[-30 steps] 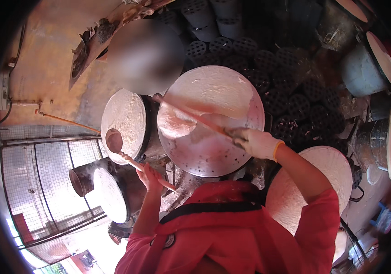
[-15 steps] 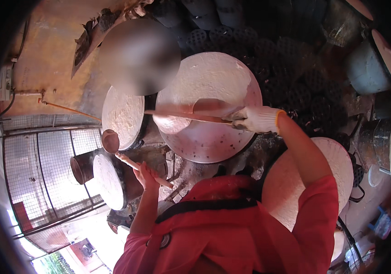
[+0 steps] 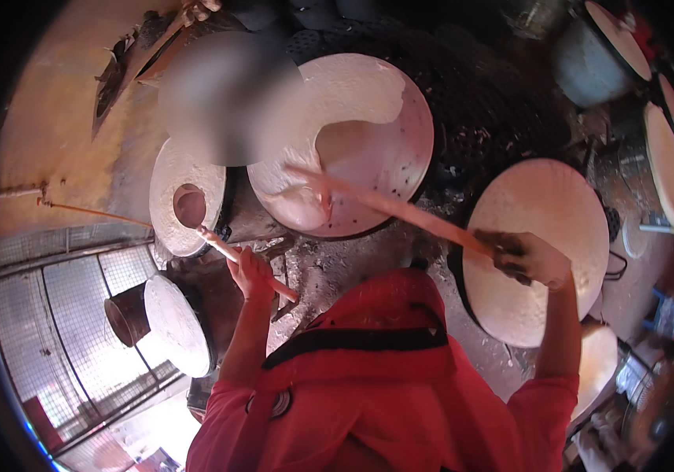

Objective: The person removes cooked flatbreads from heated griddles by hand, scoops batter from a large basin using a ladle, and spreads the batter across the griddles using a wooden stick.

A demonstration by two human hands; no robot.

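My left hand (image 3: 250, 273) is closed around the pale handle of a ladle (image 3: 190, 206). The ladle's brown bowl hangs over a small round pan covered in whitish stuff (image 3: 165, 185). On the right, my gloved right hand (image 3: 534, 258) grips the end of a long wooden spreader (image 3: 408, 212). Its far end, blurred, lies over the large round griddle (image 3: 384, 181) at the left edge of the bare patch. A pale batter layer (image 3: 349, 90) covers the griddle's far and left parts; the middle and near right show bare metal with dark specks.
Near my right arm stands another large batter-covered round pan (image 3: 537, 236). A white-topped pan (image 3: 173, 326) is at lower left, by a wire-mesh window (image 3: 77, 315). Perforated dark cylinders (image 3: 471, 141) fill the back. More pans (image 3: 667, 165) line the far right. A blurred grey disc hides part of the griddle.
My right hand has swung right and nearer me, turning the spreader to slant across the griddle. The bare patch looks larger. The ladle now overlaps the small left pan. The whole view has shifted.
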